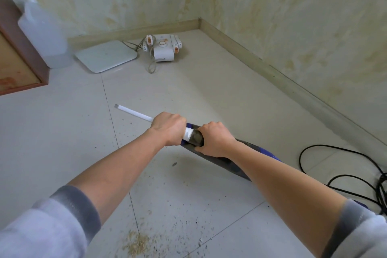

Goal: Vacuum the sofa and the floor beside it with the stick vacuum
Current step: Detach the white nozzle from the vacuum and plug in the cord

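The stick vacuum (211, 148) hangs mid-frame over the floor (209, 94); left hand (167, 128) grips its white tube (134, 112), right hand (215, 140) wraps the body. Twisting could separate them; the black cord (314, 148) at three o'clock might snag.

Two bare arms reach out over a pale tiled floor (62, 132). The left hand (168, 128) grips a white tube (134, 112) where it meets the dark vacuum body (211, 153). The right hand (215, 139) holds that dark body just beside it. The tube points away to the left, its open end in the air. Crumbs and sawdust (136, 244) lie on the floor near the bottom. A black cord (335, 169) curls at the right. Far off by the wall sit a flat white scale (105, 55) and a small white machine (164, 48). A clear plastic bottle (45, 33) stands at the left
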`<action>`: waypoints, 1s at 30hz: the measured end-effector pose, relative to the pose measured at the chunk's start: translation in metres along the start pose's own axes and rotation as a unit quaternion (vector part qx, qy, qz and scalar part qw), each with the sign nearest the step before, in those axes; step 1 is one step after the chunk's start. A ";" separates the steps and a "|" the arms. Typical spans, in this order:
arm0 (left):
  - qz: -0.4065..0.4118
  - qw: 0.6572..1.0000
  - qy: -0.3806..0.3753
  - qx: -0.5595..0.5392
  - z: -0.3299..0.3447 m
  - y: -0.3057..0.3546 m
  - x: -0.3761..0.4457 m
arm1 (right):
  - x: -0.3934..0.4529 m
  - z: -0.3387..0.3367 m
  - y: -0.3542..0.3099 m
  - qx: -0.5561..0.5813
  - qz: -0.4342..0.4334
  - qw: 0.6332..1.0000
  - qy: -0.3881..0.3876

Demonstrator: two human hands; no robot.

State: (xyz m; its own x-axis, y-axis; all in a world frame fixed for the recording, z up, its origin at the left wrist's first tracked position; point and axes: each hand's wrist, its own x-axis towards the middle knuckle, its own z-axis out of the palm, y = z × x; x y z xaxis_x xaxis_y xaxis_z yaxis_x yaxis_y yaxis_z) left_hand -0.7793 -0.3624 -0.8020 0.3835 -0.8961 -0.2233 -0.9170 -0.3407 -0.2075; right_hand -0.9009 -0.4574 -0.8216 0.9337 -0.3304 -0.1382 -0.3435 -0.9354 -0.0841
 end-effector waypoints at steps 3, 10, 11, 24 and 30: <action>-0.002 1.000 0.012 0.004 0.000 0.000 0.000 | 0.000 -0.003 0.001 0.000 -0.001 1.000 -0.002; 0.001 1.000 0.014 -0.006 -0.023 -0.005 0.012 | 0.009 -0.025 0.010 0.087 0.034 0.994 -0.051; 0.003 1.000 0.022 -0.011 -0.027 -0.007 0.014 | 0.011 -0.028 0.014 0.147 0.045 0.985 -0.074; 0.039 0.998 -0.055 0.020 0.047 -0.002 0.024 | 0.033 0.052 0.014 0.249 0.078 0.957 -0.128; 0.015 0.990 -0.095 -0.102 0.036 0.023 0.055 | 0.014 0.063 0.037 0.287 0.142 0.946 -0.057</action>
State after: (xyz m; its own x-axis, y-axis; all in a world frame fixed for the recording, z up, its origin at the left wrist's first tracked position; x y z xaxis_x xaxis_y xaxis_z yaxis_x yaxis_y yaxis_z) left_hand -0.7752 -0.4090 -0.8533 0.3511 -0.8440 -0.4054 -0.9241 -0.3822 -0.0045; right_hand -0.9064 -0.4890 -0.8885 0.7901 -0.5110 -0.3387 -0.6073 -0.5774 -0.5456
